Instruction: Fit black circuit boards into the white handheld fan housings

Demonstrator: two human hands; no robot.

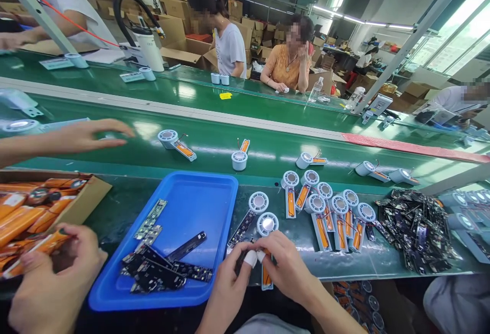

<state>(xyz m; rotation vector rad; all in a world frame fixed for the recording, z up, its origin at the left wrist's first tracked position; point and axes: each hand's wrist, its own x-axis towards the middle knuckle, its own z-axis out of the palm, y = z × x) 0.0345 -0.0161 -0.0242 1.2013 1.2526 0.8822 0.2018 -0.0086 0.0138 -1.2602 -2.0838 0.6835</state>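
1. The fingers of the left hand [229,279] and the right hand [286,255] were clamped on one round-headed part [268,224], at its handle just below the head; whether they also pinched a wire or a small board could not be told, since the fingertips covered it.

2. This part was at the near edge of the dark surface [375,265], its head pointing away from the person and its orange strip showing below the right hand.

3. White finger covers [250,258] showed on the thumbs, which nearly met over the work. Keeping both thumbs that close seemed sound: one hand could brace the handle while the other made small adjustments.

4. A light pinch looked wiser than a hard push, because the similar parts on the green belt [214,137] had thin loose wires that could snag.

5. A second part, with a dark strip, sat just beyond the held one, so the elbows and wrists were best kept low and steady.

6. The blue tray [204,204] of boards stood to the left, and a pile of boards [415,232] to the right, both good to keep clear of the wrists.
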